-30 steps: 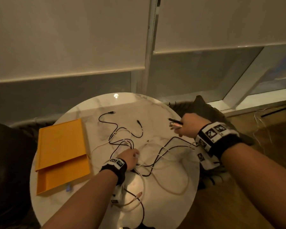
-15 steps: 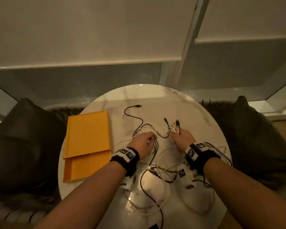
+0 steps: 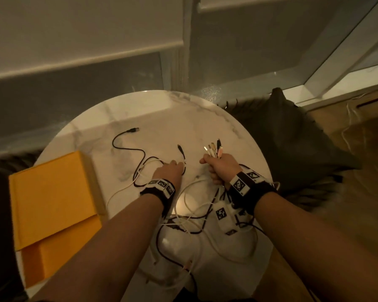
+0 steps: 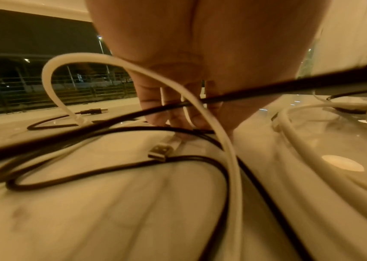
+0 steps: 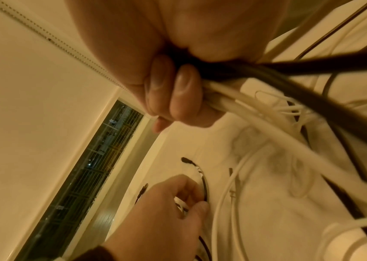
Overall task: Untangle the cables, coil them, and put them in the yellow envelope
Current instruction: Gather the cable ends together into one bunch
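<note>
Untangling is underway: the right hand [image 3: 222,165] clenches a bundle of cable ends [image 3: 214,149]. The left hand [image 3: 169,173] pinches a white connector [image 4: 167,146] on the surface [image 3: 205,118]; next, it probably needs adding to that bundle.

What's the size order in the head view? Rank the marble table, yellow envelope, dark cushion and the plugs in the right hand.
1. marble table, clearly largest.
2-3. yellow envelope and dark cushion: they look alike, and the cushion lies farther off, so unranked.
4. plugs gripped by the right hand, smallest.
</note>
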Motion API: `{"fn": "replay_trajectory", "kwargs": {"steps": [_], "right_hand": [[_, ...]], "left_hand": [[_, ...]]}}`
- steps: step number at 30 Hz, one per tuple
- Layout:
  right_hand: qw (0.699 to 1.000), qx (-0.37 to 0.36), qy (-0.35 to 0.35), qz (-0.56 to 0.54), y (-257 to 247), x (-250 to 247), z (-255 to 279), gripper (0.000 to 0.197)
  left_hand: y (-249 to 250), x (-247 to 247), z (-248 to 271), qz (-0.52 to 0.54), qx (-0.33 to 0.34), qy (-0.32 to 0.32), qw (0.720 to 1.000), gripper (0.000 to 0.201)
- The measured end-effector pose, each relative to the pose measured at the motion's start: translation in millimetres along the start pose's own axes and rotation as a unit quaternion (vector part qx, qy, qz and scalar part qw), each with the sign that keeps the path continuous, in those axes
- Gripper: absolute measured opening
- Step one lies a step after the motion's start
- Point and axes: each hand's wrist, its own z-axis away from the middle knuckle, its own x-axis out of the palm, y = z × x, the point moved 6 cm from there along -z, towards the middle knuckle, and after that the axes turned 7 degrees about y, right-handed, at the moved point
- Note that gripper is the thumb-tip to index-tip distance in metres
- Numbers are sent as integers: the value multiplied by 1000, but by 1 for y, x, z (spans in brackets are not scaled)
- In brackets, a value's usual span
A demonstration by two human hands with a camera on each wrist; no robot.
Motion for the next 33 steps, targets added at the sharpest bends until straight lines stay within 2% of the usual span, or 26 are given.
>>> {"fn": "replay_trajectory", "kwargs": {"steps": [4,7,9,11,13,14,17,19,20,24,26,30,33], "right_hand": [[1000,9,-18,-17,0,3,-1,20],[999,-2,-28,-27,-8,5,4,28],[999,-21,-25,-22,-21,4,10,37],[997,-50,-33,-51,-41,3,20,36],[985,-79,-71,-134,-67,4,34,36],[976,-91,-90,-174,-81,3,43,38],[955,-137,-129,-231,-119,0,71,35],[947,-176,-130,-237,-140,-4,89,24],[949,-192,-117,-222,-147,-8,97,25],[971,-208,-19,-112,-151,-26,113,37],[976,-192,-20,-105,-141,-34,117,38],[969,-213,-76,-100,-136,-40,130,47],[962,-243,-58,-110,-145,-48,144,30]], "left_hand": [[-2,-6,-1,-18,10,7,1000,34],[-12,-40,4,114,-48,83,989,22],[-16,-72,13,276,-60,163,945,11],[-13,-105,27,394,-25,220,892,9],[-5,-136,42,444,22,243,862,10],[0,-148,50,449,49,239,859,10],[19,-170,71,408,122,202,882,8],[25,-175,83,368,142,201,897,8],[25,-176,88,355,145,207,900,8],[28,-188,108,331,155,269,891,13],[39,-197,118,309,191,291,885,13],[59,-194,129,266,238,226,906,11],[62,-187,133,249,225,212,918,16]]}}
